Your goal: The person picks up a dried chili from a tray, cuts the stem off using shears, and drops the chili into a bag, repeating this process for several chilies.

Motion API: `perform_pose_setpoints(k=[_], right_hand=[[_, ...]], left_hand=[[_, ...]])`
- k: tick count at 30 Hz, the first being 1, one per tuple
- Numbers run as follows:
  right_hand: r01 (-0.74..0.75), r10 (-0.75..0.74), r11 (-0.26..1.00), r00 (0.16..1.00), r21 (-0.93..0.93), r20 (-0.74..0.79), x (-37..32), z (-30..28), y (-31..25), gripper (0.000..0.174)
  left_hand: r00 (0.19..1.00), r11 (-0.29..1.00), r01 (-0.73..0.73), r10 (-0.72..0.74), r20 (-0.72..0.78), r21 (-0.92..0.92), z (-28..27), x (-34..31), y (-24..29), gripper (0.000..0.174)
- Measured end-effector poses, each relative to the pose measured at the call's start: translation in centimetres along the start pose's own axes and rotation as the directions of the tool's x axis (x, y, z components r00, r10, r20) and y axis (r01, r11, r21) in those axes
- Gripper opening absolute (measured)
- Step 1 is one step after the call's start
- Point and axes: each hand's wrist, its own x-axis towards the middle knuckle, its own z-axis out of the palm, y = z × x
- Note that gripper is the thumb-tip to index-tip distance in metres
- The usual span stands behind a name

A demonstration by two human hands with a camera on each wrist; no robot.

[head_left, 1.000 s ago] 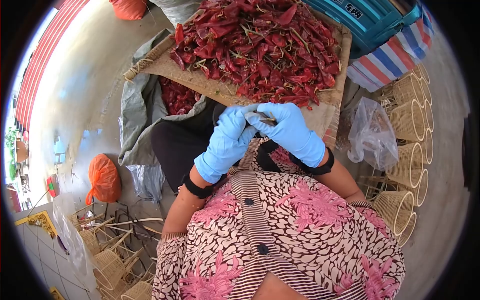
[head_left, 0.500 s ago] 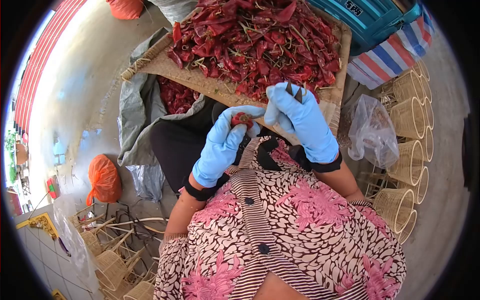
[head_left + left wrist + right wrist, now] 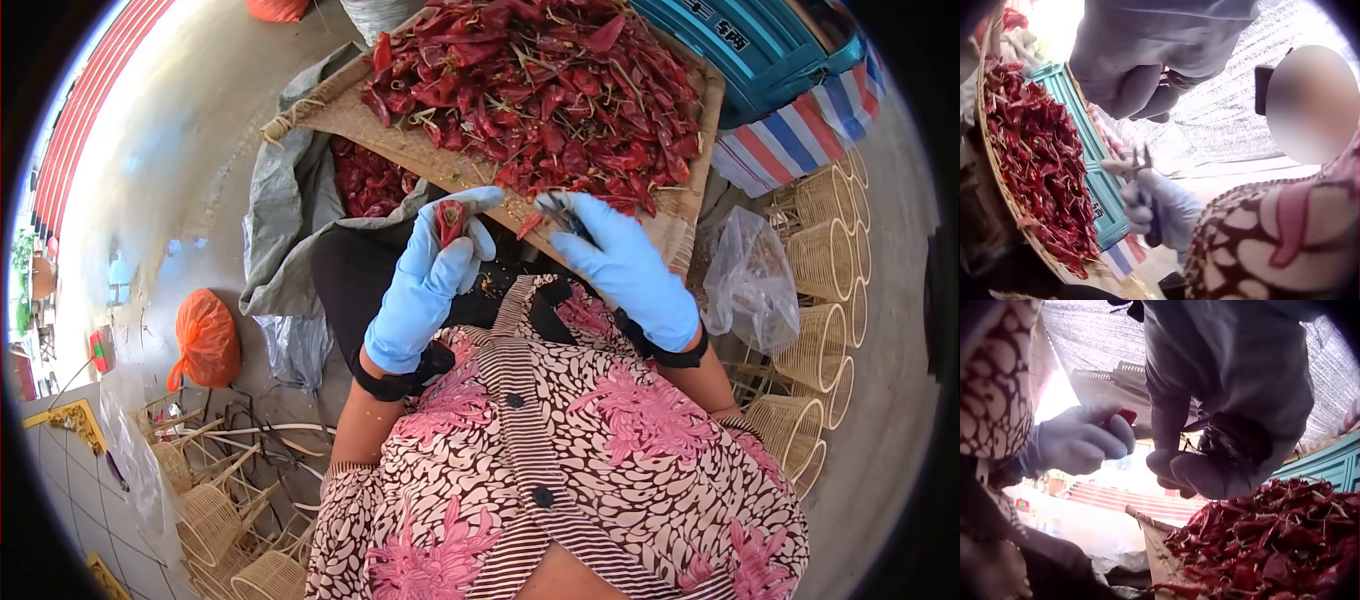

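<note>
My blue-gloved left hand (image 3: 418,290) holds a red chili pepper (image 3: 449,222) upright, its broken end facing up between thumb and fingers. In the right wrist view the same chili shows as a red bit among the left hand's (image 3: 1079,440) curled fingers. My gloved right hand (image 3: 635,272) grips a pair of dark, pointed snips (image 3: 572,218). Their two blades stand apart in the left wrist view, where the right hand (image 3: 1169,200) wraps round the handles. The hands are apart, just in front of a woven tray (image 3: 395,135) heaped with dried red chilies (image 3: 540,95).
Beneath the tray's left side a grey-green sack (image 3: 285,215) holds more red chilies (image 3: 370,180). A teal crate (image 3: 740,50) stands behind on a striped bag (image 3: 790,135). Clear plastic (image 3: 750,280) and wicker baskets (image 3: 815,260) line the right. An orange bag (image 3: 207,340) lies left.
The hands were together a second ago and have parted. The left hand has moved left and up with the chili; the right hand keeps the snips, which have tipped from pointing up toward the left.
</note>
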Motion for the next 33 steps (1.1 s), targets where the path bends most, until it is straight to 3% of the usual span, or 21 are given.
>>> perform_pose_setpoints(k=[2,6,7,10,15,18,22,25,28,29,32,33], right_hand=[[0.175,-0.170,0.978,0.984,0.111,-0.051,-0.3,-0.7,-1.9,0.045],[0.223,-0.207,0.951,0.974,-0.212,0.096,-0.9,-2.0,-6.1,0.046],[0.388,-0.383,0.876,0.921,-0.286,0.077,-0.6,-1.6,-5.6,0.047],[0.440,-0.451,0.799,0.889,-0.411,0.075,-0.2,-1.6,-5.8,0.044],[0.453,-0.471,0.621,0.868,-0.640,0.158,0.2,-2.1,-5.8,0.036],[0.469,-0.465,0.567,0.861,-0.677,0.207,0.3,-2.3,-6.0,0.035],[0.450,-0.379,0.525,0.884,-0.723,0.275,0.2,-3.0,-6.6,0.038],[0.487,-0.497,0.642,0.852,-0.592,0.161,0.4,-2.8,-5.7,0.042],[0.369,-0.337,0.893,0.928,-0.258,0.162,1.2,-2.3,-4.1,0.045],[0.353,-0.355,0.784,0.930,-0.510,0.097,1.3,-1.7,-3.1,0.047],[0.300,-0.288,0.632,0.947,-0.715,0.143,1.4,-1.5,-2.0,0.045],[0.333,-0.338,0.618,0.930,-0.712,0.142,1.4,-1.3,-1.7,0.042]], left_hand=[[1.000,0.999,-0.003,0.004,-0.004,0.041,0.5,-0.1,0.6,0.051],[1.000,0.994,0.023,-0.021,-0.018,0.110,0.6,-0.3,0.5,0.045],[0.999,0.992,0.026,-0.023,-0.027,0.120,0.4,-0.5,0.1,0.044],[0.997,0.988,0.017,-0.005,-0.077,0.152,0.4,-0.9,-0.4,0.028],[0.998,0.953,0.002,0.015,-0.054,0.303,0.3,-0.8,0.3,0.018],[0.995,0.894,-0.098,0.104,0.011,0.437,0.2,-0.7,0.1,0.018],[1.000,0.937,-0.016,0.018,0.000,0.350,0.3,-0.8,0.3,0.023],[0.996,0.971,0.080,-0.084,0.006,0.223,1.0,-0.4,1.7,0.032],[0.991,0.966,0.108,-0.085,-0.106,0.233,1.2,-0.4,1.1,0.033],[0.980,0.968,0.112,-0.070,-0.186,0.225,1.2,-0.2,0.9,0.032],[0.958,0.950,0.048,0.044,-0.285,0.308,0.3,0.2,-0.2,0.026],[0.957,0.918,-0.002,0.117,-0.264,0.397,0.1,0.3,-0.9,0.027]])
